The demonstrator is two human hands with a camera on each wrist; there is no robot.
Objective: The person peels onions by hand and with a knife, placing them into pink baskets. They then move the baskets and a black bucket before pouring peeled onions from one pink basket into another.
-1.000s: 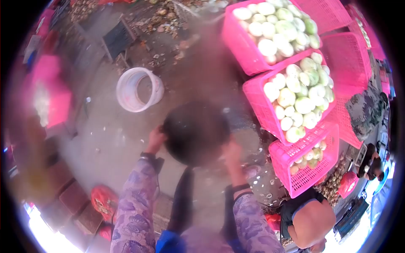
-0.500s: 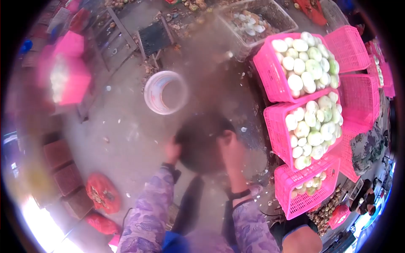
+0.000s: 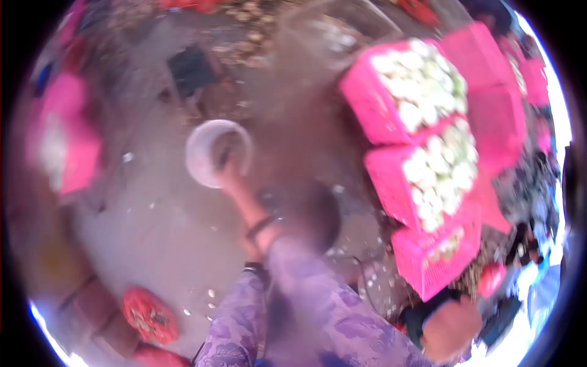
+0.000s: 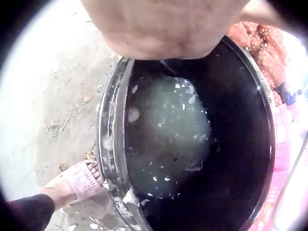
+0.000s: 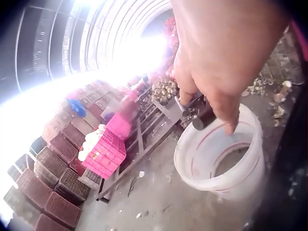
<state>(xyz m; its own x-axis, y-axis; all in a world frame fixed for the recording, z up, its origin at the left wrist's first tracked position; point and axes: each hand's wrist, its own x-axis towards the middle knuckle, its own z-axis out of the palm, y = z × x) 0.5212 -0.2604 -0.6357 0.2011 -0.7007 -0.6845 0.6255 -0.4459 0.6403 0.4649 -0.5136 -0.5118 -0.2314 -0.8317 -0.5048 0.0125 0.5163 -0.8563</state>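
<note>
My right hand (image 3: 227, 176) reaches across my left arm to the mouth of a white plastic bucket (image 3: 194, 153). Its fingers grip a dark, round handle (image 5: 204, 119) with a small metal piece near it; the tool's kind does not show. In the right wrist view this hand hangs over the white bucket's rim (image 5: 192, 180). My left hand (image 4: 163, 29) lies at the rim of a black bucket (image 4: 240, 120), its fingers hidden from view. Inside that bucket is cloudy liquid (image 4: 178, 115) with white bits. In the head view the black bucket (image 3: 321, 211) is partly behind my right arm.
Pink crates (image 3: 385, 177) full of peeled onions stand to the right. A dark-seated stool (image 3: 192, 70) is beyond the white bucket. Red net bags (image 3: 150, 315) lie at lower left, and another person (image 3: 452, 327) sits at lower right. My sandalled foot (image 4: 82, 180) is beside the black bucket.
My right hand has left the black bucket's rim and crossed leftward to the white bucket, where it now holds a dark-handled tool. My left hand stays by the black bucket.
</note>
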